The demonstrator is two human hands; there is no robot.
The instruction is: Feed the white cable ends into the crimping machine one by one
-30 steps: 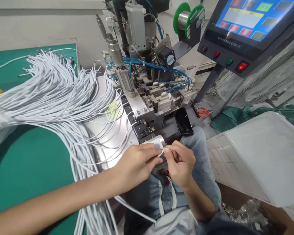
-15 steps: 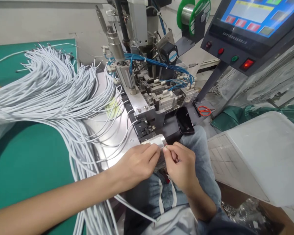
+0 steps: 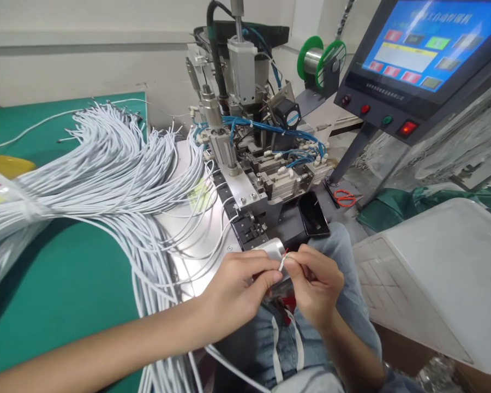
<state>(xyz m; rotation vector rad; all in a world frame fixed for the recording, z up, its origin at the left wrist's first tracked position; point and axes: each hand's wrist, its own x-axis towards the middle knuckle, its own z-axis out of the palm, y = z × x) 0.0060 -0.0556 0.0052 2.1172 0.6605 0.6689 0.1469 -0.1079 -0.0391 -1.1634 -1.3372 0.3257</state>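
Between my hands, just in front of the machine's silver cylinder [image 3: 273, 248], is the end of a white cable [image 3: 282, 263] with a thin red wire showing at its tip. My left hand [image 3: 243, 286] pinches the cable between thumb and forefinger. Close beside it, my right hand [image 3: 316, 281] is closed in a pinch at the stripped tip, by the fine wires. A large bundle of white cables [image 3: 118, 174] lies to my left, several of its ends lined up along the metal plate [image 3: 196, 240] of the machine.
A machine [image 3: 245, 142] with blue air hoses stands ahead. Right of it are a solder wire spool [image 3: 313, 60], a lit control screen [image 3: 417, 49], a black phone [image 3: 313, 214] and red-handled scissors [image 3: 345, 198]. A white plastic bin [image 3: 437, 273] stands at my right, a green mat [image 3: 65, 295] at left.
The view has shifted, so the machine appears lower and further right. My fingers have parted slightly, and the white cable end with its red wire now shows between them.
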